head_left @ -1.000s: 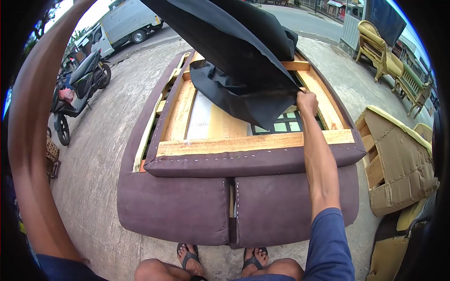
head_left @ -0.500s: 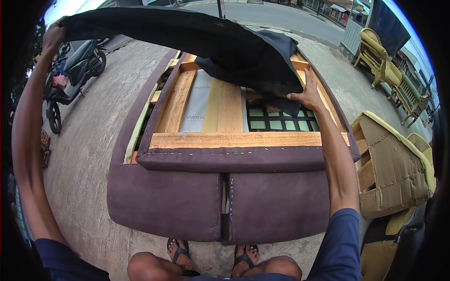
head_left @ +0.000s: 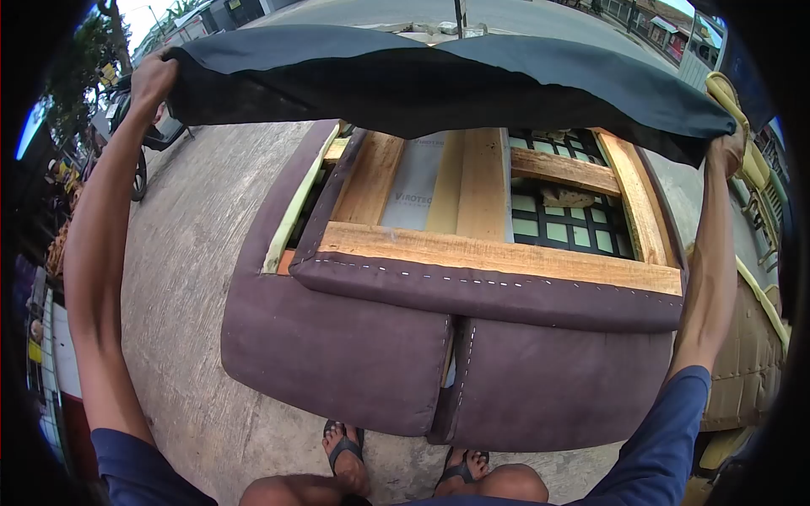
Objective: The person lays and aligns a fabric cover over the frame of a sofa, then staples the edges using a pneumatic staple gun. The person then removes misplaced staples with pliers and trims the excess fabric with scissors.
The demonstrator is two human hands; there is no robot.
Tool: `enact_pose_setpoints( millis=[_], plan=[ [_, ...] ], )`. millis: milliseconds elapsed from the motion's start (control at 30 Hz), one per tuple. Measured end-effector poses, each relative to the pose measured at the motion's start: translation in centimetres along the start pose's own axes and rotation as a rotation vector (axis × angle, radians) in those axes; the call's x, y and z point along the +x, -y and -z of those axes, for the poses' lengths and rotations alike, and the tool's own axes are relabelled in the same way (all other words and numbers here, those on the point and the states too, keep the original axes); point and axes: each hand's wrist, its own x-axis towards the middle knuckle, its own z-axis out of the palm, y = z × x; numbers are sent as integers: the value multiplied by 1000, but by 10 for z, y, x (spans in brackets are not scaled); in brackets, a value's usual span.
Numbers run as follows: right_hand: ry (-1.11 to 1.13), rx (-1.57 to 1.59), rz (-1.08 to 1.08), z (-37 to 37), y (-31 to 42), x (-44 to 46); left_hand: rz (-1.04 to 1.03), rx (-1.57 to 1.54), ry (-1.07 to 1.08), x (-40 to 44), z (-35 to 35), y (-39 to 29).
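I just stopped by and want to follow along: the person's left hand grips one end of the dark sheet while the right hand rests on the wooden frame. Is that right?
Not quite: the right hand isn't resting on the wooden frame. The head view shows it gripping the other end of the dark sheet. The left hand does grip one end, as you say.

Black sheet (head_left: 439, 84), probably fabric, aloft

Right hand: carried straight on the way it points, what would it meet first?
Past the black fabric it grips, the right hand would probably meet the yellow chair behind, though depth is unclear.
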Motion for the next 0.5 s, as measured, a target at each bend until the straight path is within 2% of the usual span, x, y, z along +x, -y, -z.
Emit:
enact_pose_setpoints(
  millis=[33,67,100,133,167,200,233,267,300,367,433,467,500],
  plan=[
    [-114,79,299,38,-12,28,-45,-56,-181,-14,-1,-24],
    [-208,113,574,75,-24,56,-175,-87,-434,-33,-10,-31],
    [-191,-34,738,109,-21,36,-315,-27,-605,-62,-35,-14],
    [-187,-168,906,144,-16,16,-390,74,-642,-97,-69,4],
    [-166,-416,1020,149,-13,-45,-442,162,-529,-137,-108,23],
    [230,-613,903,122,-104,-63,-535,250,-266,-187,-144,40],
    [645,-890,648,139,-109,-102,-701,206,-81,-224,-164,52],
    [763,-878,468,141,-132,-124,-736,268,-16,-254,-175,47],
    [671,-775,544,142,-165,-142,-684,290,-13,-275,-187,45],
    [694,-795,543,159,-185,-176,-697,283,-55,-299,-195,55],
    [745,-656,346,169,-203,-186,-535,408,219,-312,-180,66],
    [721,-650,337,173,-192,-180,-536,404,194,-309,-175,68],
    [802,-678,329,184,-183,-176,-577,410,167,-313,-167,73]
  ],
)
